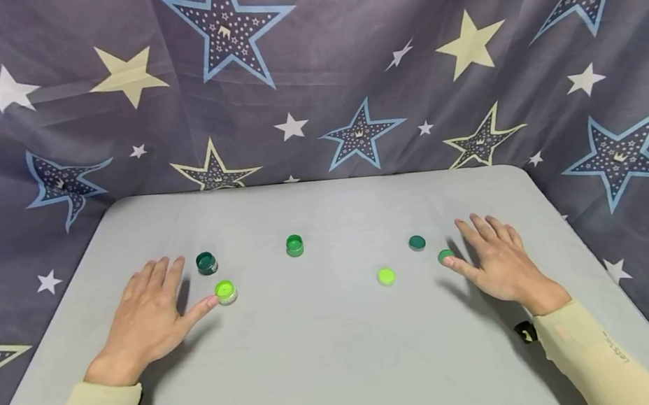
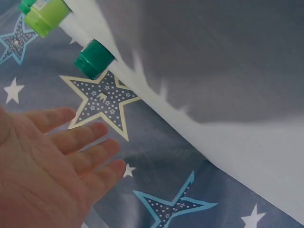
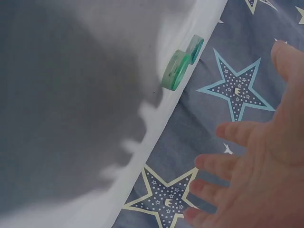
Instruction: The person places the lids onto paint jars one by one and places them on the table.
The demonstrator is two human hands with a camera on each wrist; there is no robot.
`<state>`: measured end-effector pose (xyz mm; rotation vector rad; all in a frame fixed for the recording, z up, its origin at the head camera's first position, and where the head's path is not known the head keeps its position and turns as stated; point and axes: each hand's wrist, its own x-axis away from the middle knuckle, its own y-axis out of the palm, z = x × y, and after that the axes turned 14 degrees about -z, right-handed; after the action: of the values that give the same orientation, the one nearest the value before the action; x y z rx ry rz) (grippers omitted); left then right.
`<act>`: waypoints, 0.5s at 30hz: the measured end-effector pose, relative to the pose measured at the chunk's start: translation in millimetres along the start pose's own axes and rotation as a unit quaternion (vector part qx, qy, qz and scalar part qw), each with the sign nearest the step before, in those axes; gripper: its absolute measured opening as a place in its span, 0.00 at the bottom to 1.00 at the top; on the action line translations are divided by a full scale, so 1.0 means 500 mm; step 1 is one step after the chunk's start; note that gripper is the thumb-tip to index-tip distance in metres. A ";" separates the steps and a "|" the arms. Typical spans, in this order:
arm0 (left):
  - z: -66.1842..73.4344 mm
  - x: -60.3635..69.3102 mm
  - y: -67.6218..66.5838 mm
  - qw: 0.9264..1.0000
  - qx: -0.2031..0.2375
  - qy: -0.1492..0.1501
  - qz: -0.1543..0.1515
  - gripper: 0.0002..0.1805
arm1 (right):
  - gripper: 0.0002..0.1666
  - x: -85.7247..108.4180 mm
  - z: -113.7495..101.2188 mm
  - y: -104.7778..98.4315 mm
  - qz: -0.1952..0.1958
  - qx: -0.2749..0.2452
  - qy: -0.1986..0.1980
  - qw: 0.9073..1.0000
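One dark green jar (image 1: 207, 263), one mid-green jar (image 1: 294, 245) and one lime jar (image 1: 225, 292), three in all, stand upright on the left half of a pale grey table (image 1: 338, 370); on the right half lie three lids: a lime lid (image 1: 386, 276), a dark green lid (image 1: 417, 243) and a mid-green lid (image 1: 445, 255). The jars are short, cylindrical and uncapped; the lids are shallow discs. Two hands, fingers extended and grasping nothing, hover over the table: the left hand (image 1: 151, 315) beside the dark green jar, its thumb tip overlapping the lime jar's edge; the right hand (image 1: 500, 266) with its thumb over the mid-green lid. Whether either thumb touches cannot be told. Bare tabletop separates jars from lids and widens between the forearms; the far edge meets a star-patterned cloth (image 1: 310, 70).
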<state>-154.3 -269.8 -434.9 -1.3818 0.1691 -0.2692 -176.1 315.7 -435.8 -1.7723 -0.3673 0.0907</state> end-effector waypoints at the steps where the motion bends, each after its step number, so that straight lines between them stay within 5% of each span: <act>1: 0.002 -0.001 0.000 1.000 0.000 0.003 0.003 0.54 | 0.51 0.001 -0.001 0.000 0.002 0.000 -0.002 1.000; 15: 0.026 -0.002 0.007 0.998 0.013 0.033 0.043 0.52 | 0.50 0.004 -0.031 -0.002 0.016 -0.010 -0.030 0.999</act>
<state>-151.2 -256.5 -435.7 -1.3364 0.2778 -0.2436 -170.4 301.7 -430.8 -1.7981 -0.3845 0.1632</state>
